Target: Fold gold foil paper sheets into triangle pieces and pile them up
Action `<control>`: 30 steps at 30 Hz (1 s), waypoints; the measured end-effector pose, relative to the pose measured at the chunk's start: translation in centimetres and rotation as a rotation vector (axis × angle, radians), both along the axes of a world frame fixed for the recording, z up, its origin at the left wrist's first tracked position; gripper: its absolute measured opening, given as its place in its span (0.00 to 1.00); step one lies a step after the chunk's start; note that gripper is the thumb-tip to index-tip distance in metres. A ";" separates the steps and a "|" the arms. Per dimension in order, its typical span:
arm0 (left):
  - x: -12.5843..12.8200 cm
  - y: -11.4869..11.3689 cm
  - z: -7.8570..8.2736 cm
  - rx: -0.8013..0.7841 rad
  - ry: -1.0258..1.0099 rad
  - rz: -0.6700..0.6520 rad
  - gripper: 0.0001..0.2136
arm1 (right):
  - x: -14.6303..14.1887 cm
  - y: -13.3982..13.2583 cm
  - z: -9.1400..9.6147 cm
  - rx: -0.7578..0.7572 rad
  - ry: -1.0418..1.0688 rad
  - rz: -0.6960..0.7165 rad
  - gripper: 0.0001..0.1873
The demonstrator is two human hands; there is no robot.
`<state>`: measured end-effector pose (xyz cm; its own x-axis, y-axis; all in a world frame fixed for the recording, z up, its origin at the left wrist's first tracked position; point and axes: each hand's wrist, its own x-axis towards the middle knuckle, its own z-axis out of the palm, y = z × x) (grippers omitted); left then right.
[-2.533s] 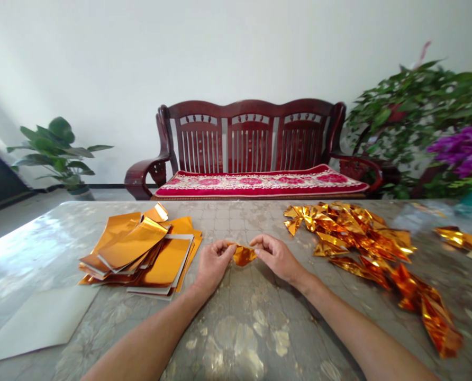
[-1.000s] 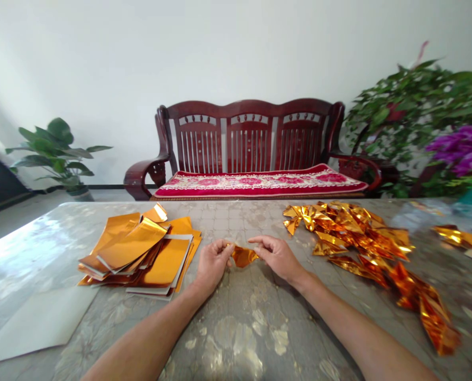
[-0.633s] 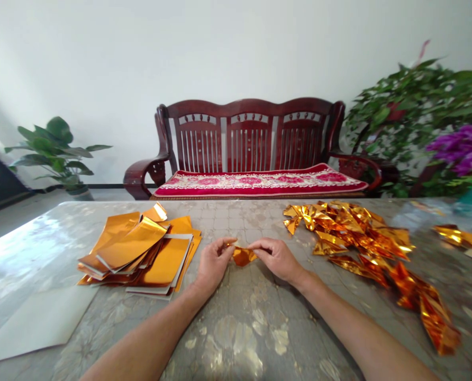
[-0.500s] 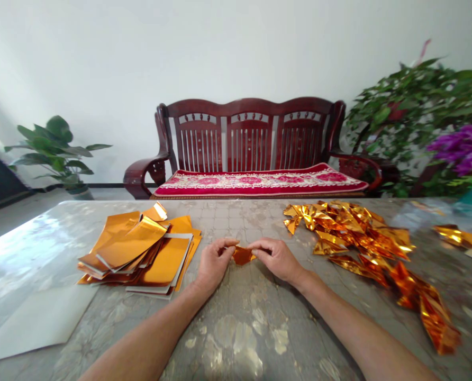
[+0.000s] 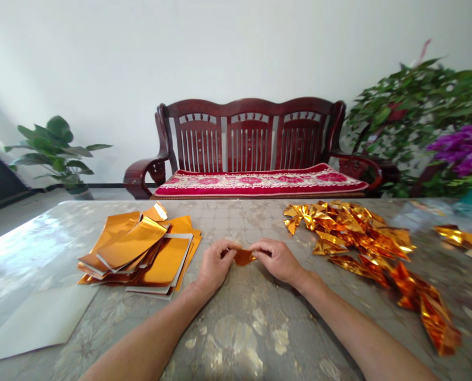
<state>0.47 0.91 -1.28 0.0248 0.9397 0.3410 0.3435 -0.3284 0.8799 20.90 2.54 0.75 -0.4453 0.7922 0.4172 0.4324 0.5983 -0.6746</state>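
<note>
Between my two hands is a small folded piece of gold foil paper (image 5: 244, 258), low over the middle of the table. My left hand (image 5: 217, 263) pinches its left end with thumb and forefinger. At the other end, my right hand (image 5: 278, 258) has its fingertips closed on the foil. Parts of the piece are covered by my fingers. To the left lies a loose stack of flat gold foil sheets (image 5: 127, 246) with pale undersides. A pile of folded gold foil pieces (image 5: 355, 227) spreads out on the right, trailing toward the front.
A pale sheet (image 5: 41, 323) lies at the table's left front. Clear plastic wrap (image 5: 420, 214) and another gold piece (image 5: 462, 237) are at the far right. Behind the table (image 5: 236, 338) stands a wooden bench (image 5: 250, 143), with potted plants (image 5: 59, 148) on both sides.
My left fingers have shifted slightly to the right along the foil, covering more of its left end. The stack and the pile look the same.
</note>
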 end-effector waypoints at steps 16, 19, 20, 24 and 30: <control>-0.1 -0.1 0.1 0.057 0.119 -0.042 0.10 | 0.2 0.1 0.0 0.036 -0.052 0.007 0.11; -0.1 -0.1 0.1 0.056 0.135 -0.049 0.10 | 0.2 0.0 0.0 0.030 -0.064 0.009 0.11; -0.1 -0.1 0.2 0.052 0.141 -0.049 0.10 | 0.2 0.0 0.0 0.030 -0.066 0.010 0.11; 0.0 -0.3 0.4 0.046 0.171 -0.049 0.10 | 0.2 0.0 0.1 0.029 -0.070 0.013 0.12; 0.1 -0.4 0.6 0.032 0.176 -0.040 0.10 | 0.2 0.0 0.0 0.048 -0.089 0.026 0.12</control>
